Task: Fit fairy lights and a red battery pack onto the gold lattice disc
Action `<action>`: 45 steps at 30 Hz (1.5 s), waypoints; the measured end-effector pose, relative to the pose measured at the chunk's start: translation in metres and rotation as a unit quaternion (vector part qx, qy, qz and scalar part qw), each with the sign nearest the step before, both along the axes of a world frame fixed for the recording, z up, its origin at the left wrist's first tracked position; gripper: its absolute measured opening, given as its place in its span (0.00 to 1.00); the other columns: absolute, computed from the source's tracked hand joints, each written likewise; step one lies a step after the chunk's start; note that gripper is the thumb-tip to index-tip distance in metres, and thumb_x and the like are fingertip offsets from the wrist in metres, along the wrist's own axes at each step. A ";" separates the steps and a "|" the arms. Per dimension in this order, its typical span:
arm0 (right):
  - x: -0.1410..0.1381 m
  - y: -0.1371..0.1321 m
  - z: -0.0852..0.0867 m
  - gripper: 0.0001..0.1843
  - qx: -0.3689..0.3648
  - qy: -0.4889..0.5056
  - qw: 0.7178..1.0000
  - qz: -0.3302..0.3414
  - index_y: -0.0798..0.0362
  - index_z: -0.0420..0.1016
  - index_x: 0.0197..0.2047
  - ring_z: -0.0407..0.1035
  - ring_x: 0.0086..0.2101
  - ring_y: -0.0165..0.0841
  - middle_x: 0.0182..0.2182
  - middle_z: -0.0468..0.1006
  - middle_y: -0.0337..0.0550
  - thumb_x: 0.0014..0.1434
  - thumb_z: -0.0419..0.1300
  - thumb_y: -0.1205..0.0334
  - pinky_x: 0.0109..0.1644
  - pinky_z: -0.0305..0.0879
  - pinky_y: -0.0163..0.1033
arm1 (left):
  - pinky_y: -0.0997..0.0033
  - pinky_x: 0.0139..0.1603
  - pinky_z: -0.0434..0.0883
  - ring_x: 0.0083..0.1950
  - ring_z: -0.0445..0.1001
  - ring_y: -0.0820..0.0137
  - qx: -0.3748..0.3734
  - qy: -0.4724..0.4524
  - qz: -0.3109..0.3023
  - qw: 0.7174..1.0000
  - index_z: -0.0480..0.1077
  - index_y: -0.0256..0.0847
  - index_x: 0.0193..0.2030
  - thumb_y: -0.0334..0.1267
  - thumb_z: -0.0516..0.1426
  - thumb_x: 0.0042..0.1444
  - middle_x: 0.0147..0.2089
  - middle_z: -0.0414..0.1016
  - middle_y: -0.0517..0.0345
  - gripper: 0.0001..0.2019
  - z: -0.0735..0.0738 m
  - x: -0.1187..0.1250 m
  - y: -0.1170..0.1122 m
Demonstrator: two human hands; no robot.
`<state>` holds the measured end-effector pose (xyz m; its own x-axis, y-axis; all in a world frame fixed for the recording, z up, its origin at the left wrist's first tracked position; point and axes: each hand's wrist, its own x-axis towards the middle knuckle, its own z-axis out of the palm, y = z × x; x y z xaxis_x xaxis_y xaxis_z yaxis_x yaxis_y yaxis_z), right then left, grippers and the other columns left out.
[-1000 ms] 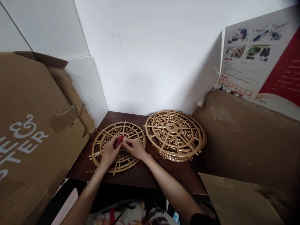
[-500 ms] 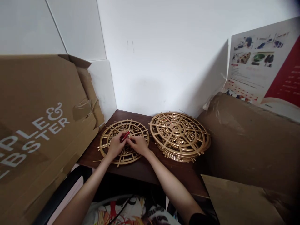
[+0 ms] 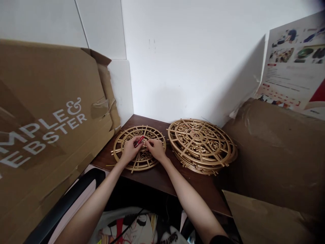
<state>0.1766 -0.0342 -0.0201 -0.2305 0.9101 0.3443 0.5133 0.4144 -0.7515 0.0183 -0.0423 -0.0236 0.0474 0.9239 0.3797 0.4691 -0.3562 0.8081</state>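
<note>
Apparently we are midway on one gold disc (image 3: pixel 144 149), left hand (image 3: pixel 130 149) gripping a red tool (image 3: pixel 139 140), right hand (image 3: pixel 156 149)'s grip unclear.

Left of the desk (image 3: pixel 154 181), brown cardboard box (image 3: pixel 50 84): bears white lettering (image 3: pixel 52 137), shows a ragged edge toward the desk. Behind the desk, white wall (image 3: pixel 188 61): carries faint dark streaks (image 3: pixel 151 44). Right of the desk, second carton (image 3: pixel 264 149): stands below a printed sheet (image 3: pixel 291 73) with small photos and red patches. By the desk's near right corner, cardboard flap (image 3: pixel 261 217): lies partly cut off by the view.
</note>
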 end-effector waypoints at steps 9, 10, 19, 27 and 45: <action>-0.003 0.002 -0.002 0.09 -0.015 0.030 0.999 -0.029 0.56 0.81 0.31 0.72 0.27 0.31 0.24 0.80 0.41 0.57 0.58 0.65 0.36 0.62 0.33 | 0.62 0.46 0.72 0.41 0.78 0.63 -0.006 -0.032 0.002 0.999 0.71 0.35 0.45 0.40 0.58 0.50 0.41 0.80 0.49 0.16 -0.005 0.000 0.003; -0.003 0.003 -0.003 0.09 -0.018 0.038 0.998 -0.035 0.56 0.81 0.33 0.73 0.28 0.31 0.25 0.81 0.41 0.57 0.59 0.65 0.36 0.64 0.33 | 0.61 0.46 0.72 0.41 0.78 0.62 -0.005 -0.032 0.001 0.999 0.71 0.35 0.45 0.40 0.58 0.50 0.40 0.80 0.50 0.16 -0.006 0.000 0.003; -0.003 0.012 -0.012 0.08 -0.046 0.116 0.992 -0.011 0.55 0.81 0.34 0.75 0.28 0.33 0.27 0.82 0.40 0.53 0.61 0.62 0.35 0.69 0.34 | 0.60 0.48 0.72 0.42 0.79 0.61 -0.007 -0.047 -0.026 0.999 0.72 0.38 0.45 0.39 0.60 0.49 0.41 0.81 0.51 0.16 -0.010 -0.002 0.007; -0.003 0.014 -0.016 0.07 -0.052 0.165 0.984 0.044 0.54 0.80 0.33 0.75 0.30 0.33 0.29 0.82 0.41 0.51 0.64 0.60 0.37 0.69 0.35 | 0.59 0.49 0.73 0.43 0.79 0.61 -0.012 -0.073 -0.027 0.997 0.72 0.38 0.44 0.38 0.61 0.47 0.41 0.81 0.51 0.16 -0.010 -0.001 0.009; -0.006 0.012 -0.017 0.14 -0.073 0.180 0.981 0.013 0.54 0.78 0.33 0.68 0.24 0.30 0.23 0.76 0.39 0.54 0.61 0.51 0.27 0.63 0.33 | 0.63 0.46 0.73 0.43 0.78 0.63 0.001 -0.089 -0.016 0.996 0.73 0.37 0.46 0.40 0.59 0.53 0.43 0.80 0.50 0.15 -0.011 -0.003 0.004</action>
